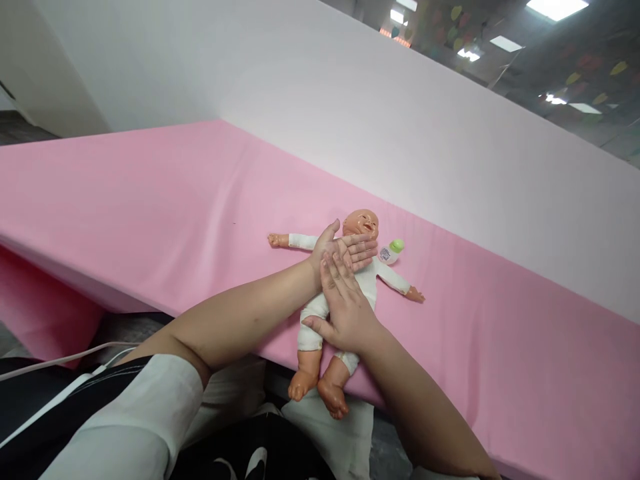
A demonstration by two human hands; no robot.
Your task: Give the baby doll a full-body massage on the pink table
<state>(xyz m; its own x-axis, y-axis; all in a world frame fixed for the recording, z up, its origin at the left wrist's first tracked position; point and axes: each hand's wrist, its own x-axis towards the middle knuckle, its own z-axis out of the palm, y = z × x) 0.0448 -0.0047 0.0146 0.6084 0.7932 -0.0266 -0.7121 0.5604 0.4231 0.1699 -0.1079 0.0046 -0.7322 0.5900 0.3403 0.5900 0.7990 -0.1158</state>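
Open left hand (353, 249) palm up over the doll (369, 285), open right hand (349, 313) laid across it.
The doll lies on its back, feet past the table's (170, 200) near edge — flat, relaxed right fingers should keep contact even. Toward the far edge, a green-capped bottle (391, 253) bears print too small to read.

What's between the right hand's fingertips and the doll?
The left hand, palm up. In the head view, it covers part of the doll, with fingertips of the right hand over its palm.
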